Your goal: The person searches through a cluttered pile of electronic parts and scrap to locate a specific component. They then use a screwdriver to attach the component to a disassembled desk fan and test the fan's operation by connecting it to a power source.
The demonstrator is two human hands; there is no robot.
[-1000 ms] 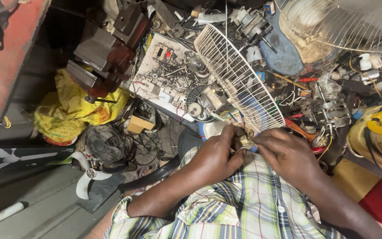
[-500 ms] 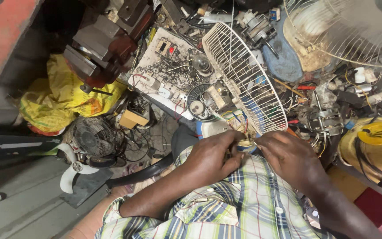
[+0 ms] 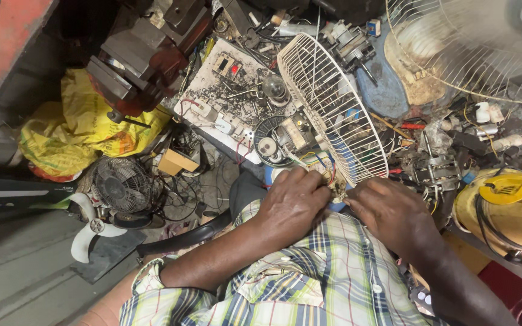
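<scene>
Small part (image 3: 338, 192) with coloured wires, grimy, pinched between both hands: left (image 3: 291, 204), right (image 3: 388, 211); white fan grille (image 3: 333, 102) just behind.

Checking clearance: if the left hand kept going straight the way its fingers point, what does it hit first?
Likely the white fan guard leaning just beyond the left hand, past the small wired part it pinches; depth is unclear from above.

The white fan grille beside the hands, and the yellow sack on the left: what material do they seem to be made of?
The white fan grille looks like metal wire with a white coating: thin, stiff ribs fan out to a rim, with dull, grimy patches. The yellow sack seems to be woven plastic, though it may be thin sheet: it lies crumpled in soft folds with a slight sheen.
</scene>
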